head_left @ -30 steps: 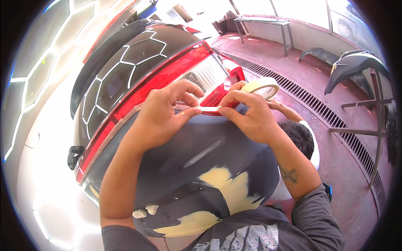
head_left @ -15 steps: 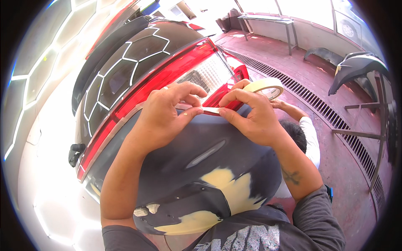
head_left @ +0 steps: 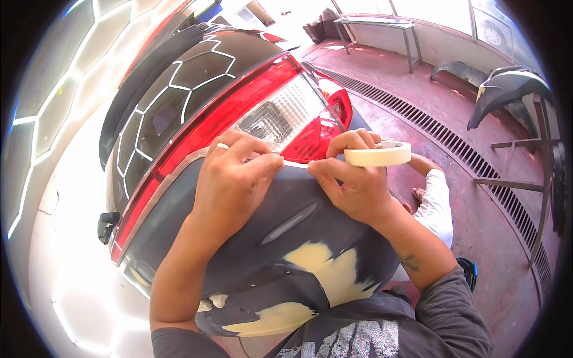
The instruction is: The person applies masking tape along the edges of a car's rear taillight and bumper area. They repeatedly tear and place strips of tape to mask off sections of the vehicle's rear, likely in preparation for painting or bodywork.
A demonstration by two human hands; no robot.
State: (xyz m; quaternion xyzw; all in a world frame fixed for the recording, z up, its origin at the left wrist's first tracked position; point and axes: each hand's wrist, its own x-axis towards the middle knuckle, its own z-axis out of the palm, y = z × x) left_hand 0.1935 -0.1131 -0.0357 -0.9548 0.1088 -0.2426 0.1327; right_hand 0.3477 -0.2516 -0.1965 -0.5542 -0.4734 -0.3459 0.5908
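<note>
My left hand (head_left: 230, 179) pinches a short pale strip of masking tape (head_left: 296, 164) between thumb and forefinger. On the other side of the strip, my right hand (head_left: 361, 188) pinches it too, with the cream masking tape roll (head_left: 379, 157) held against its fingers. The strip runs along the lower edge of a red and clear tail light (head_left: 283, 119), where it meets the dark grey car body panel (head_left: 239, 232). More tape follows the light's edge to the left of my left hand. Whether the strip is pressed down between my fingertips, I cannot tell.
Pale yellow filler patches (head_left: 328, 268) and two small lumps (head_left: 218, 300) are on the near panel. A person in a white sleeve (head_left: 436, 206) is low at the right, beyond my forearm. A floor grate (head_left: 430, 128), a metal stand (head_left: 543, 173) and a bench (head_left: 379, 25) lie farther off.
The tape roll has tilted to show its outer side, and my right hand has lowered slightly. My left hand has bent at the wrist. The other person's arm has shifted down.
</note>
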